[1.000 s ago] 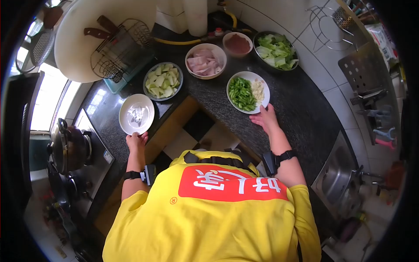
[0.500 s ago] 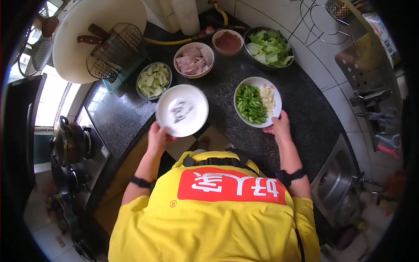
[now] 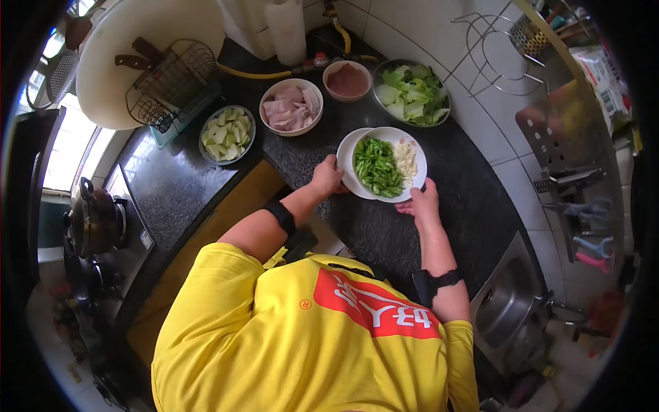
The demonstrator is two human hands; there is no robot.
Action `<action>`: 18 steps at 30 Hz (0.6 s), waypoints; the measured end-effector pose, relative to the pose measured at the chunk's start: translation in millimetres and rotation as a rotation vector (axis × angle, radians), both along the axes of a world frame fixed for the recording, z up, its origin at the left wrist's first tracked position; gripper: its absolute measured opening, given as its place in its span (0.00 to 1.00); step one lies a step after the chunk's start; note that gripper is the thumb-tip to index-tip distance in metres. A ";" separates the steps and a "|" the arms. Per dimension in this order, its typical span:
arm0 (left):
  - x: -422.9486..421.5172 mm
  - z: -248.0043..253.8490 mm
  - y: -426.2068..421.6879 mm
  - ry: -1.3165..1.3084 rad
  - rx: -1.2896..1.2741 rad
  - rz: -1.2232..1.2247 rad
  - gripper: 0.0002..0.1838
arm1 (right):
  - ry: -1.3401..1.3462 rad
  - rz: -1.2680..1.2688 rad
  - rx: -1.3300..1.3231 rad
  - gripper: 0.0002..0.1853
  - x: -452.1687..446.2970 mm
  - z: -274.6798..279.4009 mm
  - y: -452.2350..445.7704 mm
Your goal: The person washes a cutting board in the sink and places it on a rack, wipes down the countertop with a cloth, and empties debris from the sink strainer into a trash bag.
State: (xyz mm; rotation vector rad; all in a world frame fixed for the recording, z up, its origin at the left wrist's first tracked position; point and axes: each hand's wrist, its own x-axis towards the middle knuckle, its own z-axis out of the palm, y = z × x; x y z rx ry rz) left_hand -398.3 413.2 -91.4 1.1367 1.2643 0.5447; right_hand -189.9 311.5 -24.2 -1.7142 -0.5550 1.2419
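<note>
My left hand (image 3: 327,176) grips the left rim of a white plate (image 3: 347,159), most of which is hidden under a second plate. That upper plate (image 3: 418,154) is held at its lower right rim by my right hand (image 3: 423,202). It bears chopped green peppers (image 3: 379,168) on the left and minced garlic (image 3: 406,159) on the right. The two plates overlap above the dark counter; whether they touch I cannot tell.
Behind the plates stand bowls of sliced pale-green vegetable (image 3: 226,136), sliced meat (image 3: 291,108), reddish minced meat (image 3: 348,82) and leafy greens (image 3: 410,93). A sink (image 3: 506,295) lies to the right, a pot (image 3: 95,218) to the left. Knives (image 3: 135,62) rest in a wire rack.
My left hand has brought its white plate rightward, partly beneath the plate of peppers and garlic. My right hand's plate has shifted slightly left. The view has turned a little.
</note>
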 end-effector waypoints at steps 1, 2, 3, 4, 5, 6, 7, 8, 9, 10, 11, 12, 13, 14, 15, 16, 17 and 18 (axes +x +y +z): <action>1.6 0.4 -0.2 0.000 -0.005 -0.003 0.14 | -0.002 0.012 0.002 0.22 -2.9 -1.7 5.0; 1.9 -2.1 0.5 -0.026 -0.020 -0.007 0.13 | -0.014 0.008 -0.006 0.22 -6.2 -2.8 10.3; 2.5 -3.4 0.6 -0.027 -0.020 0.009 0.13 | -0.026 0.007 -0.016 0.23 -9.5 -4.0 15.3; 3.2 0.7 -0.7 -0.038 -0.037 0.008 0.13 | -0.029 0.014 -0.030 0.23 -10.7 -5.8 19.1; 3.5 2.6 -1.0 -0.049 -0.056 0.005 0.13 | -0.029 0.027 -0.034 0.23 -11.1 -8.8 21.7; 3.2 -4.1 0.8 -0.074 -0.080 -0.020 0.13 | -0.028 0.022 -0.054 0.23 -10.5 -12.4 23.8; 2.7 -1.0 -0.1 -0.076 -0.084 -0.008 0.13 | -0.029 0.014 -0.073 0.23 -9.9 -15.3 25.3; 2.6 3.2 -1.1 -0.065 -0.087 -0.041 0.13 | -0.042 0.003 -0.090 0.23 -9.7 -17.0 25.4; 3.2 5.8 -1.6 -0.054 -0.091 -0.076 0.13 | -0.044 0.012 -0.093 0.23 -9.4 -17.8 23.7; 4.5 3.4 -0.4 -0.059 -0.116 -0.107 0.13 | -0.064 -0.002 -0.100 0.22 -10.0 -16.6 21.3; 6.1 1.2 0.6 -0.062 -0.119 -0.099 0.13 | -0.082 -0.016 -0.107 0.22 -10.9 -14.6 19.4; 7.9 -1.1 0.4 -0.055 -0.121 -0.136 0.13 | -0.092 -0.029 -0.131 0.22 -11.5 -10.9 16.6; 10.5 -3.3 -0.3 -0.050 -0.123 -0.174 0.13 | -0.069 -0.048 -0.124 0.23 -8.4 -14.4 11.9; 13.1 -4.8 0.2 -0.033 -0.137 -0.235 0.14 | -0.075 -0.061 -0.119 0.23 -2.6 -21.1 6.6; 17.0 -5.8 -1.8 -0.051 -0.124 -0.257 0.13 | -0.079 -0.073 -0.112 0.22 2.7 -26.3 1.8; 20.7 -1.9 -3.5 -0.038 -0.130 -0.303 0.13 | -0.061 -0.099 -0.102 0.22 6.2 -26.0 -3.4; 23.8 3.7 -4.4 -0.025 -0.136 -0.342 0.13 | -0.082 -0.126 -0.110 0.20 11.3 -28.8 -8.9; 25.9 7.6 -6.0 -0.052 -0.136 -0.397 0.14 | -0.095 -0.157 -0.118 0.18 17.0 -31.2 -14.7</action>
